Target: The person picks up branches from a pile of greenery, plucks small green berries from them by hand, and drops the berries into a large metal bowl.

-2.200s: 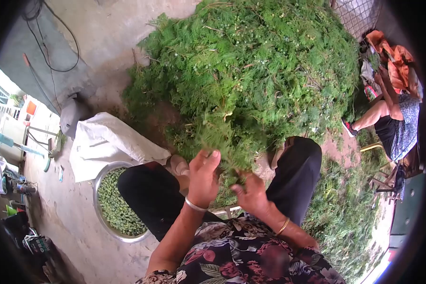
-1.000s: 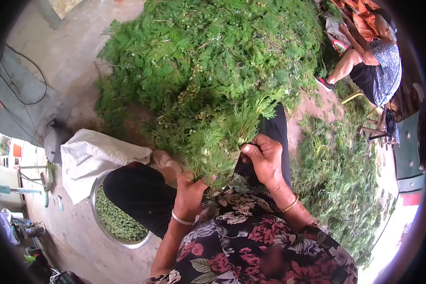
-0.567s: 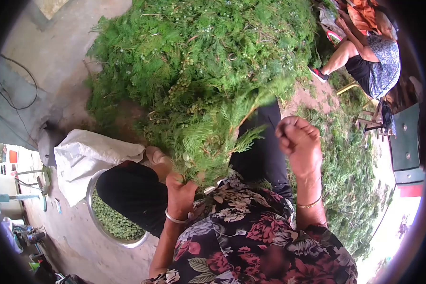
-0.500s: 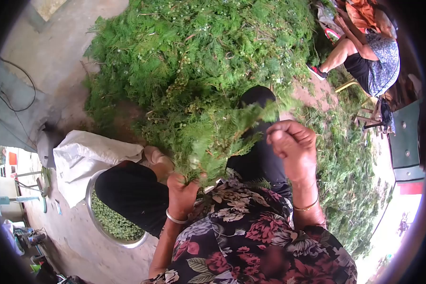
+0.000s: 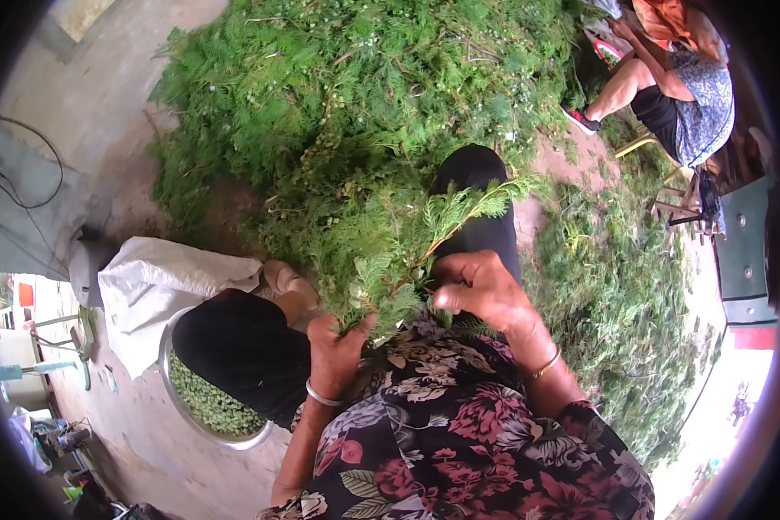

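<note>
My left hand (image 5: 336,354), with a pale bangle at the wrist, is closed on the lower end of a leafy evergreen branch (image 5: 390,282). The branch spreads up and to the right across my lap, its tip over my dark-trousered knee. Beside its right side is my right hand (image 5: 487,293), thumb and fingers bent together at the twigs. What lies between those fingertips is too small to make out. Small green berries or cones (image 5: 212,400) fill a metal basin (image 5: 169,347) on the floor at the left, partly covered by my leg.
A large heap of cut evergreen branches (image 5: 347,87) lies in front of me. More greenery (image 5: 615,295) covers the ground at right. A white sack (image 5: 160,286) rests by the basin. Another person (image 5: 698,100) sits at upper right. A black cable (image 5: 48,156) runs at left.
My right hand has come down and left from above my knee to the branch. The branch, blurred before, is now steadier. My left hand keeps its hold in nearly the same place.
</note>
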Action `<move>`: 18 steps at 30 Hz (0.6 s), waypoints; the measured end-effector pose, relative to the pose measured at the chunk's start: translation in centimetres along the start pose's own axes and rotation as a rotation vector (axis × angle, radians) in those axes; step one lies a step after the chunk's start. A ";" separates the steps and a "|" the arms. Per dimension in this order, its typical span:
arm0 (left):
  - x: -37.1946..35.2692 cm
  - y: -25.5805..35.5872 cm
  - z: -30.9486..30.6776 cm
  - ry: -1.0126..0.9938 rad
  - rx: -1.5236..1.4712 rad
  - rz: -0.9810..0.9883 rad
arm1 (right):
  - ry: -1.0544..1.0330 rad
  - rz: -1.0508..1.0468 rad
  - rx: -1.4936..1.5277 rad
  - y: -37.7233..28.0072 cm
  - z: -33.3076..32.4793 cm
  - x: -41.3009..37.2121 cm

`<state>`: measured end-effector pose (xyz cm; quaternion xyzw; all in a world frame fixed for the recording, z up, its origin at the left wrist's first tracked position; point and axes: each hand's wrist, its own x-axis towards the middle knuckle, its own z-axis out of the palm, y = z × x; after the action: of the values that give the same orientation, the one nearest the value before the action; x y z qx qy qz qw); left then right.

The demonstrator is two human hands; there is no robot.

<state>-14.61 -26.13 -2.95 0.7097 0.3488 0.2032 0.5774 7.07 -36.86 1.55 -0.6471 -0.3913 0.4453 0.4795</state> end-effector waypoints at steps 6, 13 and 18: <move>0.0 -0.8 0.6 0.098 0.104 0.223 | -0.151 0.171 0.706 2.7 -0.1 1.2; -0.4 -0.8 0.2 0.082 -0.074 0.015 | -0.065 0.224 0.341 -0.1 0.6 0.6; -0.7 -0.1 0.4 0.106 -0.114 -0.007 | 0.145 -0.035 -0.041 0.7 1.6 0.7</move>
<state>-14.88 -26.89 -3.08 0.6627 0.3692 0.2579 0.5983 5.78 -35.97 0.52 -0.6805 -0.3759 0.3805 0.5009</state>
